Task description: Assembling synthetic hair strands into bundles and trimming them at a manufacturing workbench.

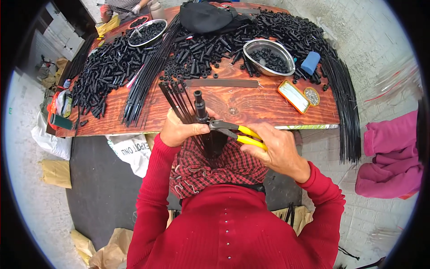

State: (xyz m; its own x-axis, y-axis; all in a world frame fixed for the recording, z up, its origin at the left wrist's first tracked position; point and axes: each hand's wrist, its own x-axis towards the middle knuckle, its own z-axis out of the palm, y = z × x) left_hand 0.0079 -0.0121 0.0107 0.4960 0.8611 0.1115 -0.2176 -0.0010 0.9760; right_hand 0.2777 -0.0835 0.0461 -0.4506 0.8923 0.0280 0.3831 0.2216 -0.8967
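Observation:
My left hand (178,130) is closed around several thin black rods (173,99) and an upright black stepped plastic tube (199,106), just over the table's near edge. Its thumb presses against the tube's side. In my right hand (285,151) are yellow-handled pliers (251,144), the handles lying between thumb and fingers. The dark jaws reach left to the tube, next to my left thumb. Whether the jaws grip the tube or something small beside it, I cannot tell. Below the hands, the tube's lower end hangs over a red plaid cloth (219,168) on my lap.
Heaps of black plastic tubes (107,67) cover the wooden table (242,107). A metal bowl (274,73), blue block (310,62), orange box of white sticks (293,96) and long rod bundles (148,85) lie there too. Another person (123,5) sits at the far left.

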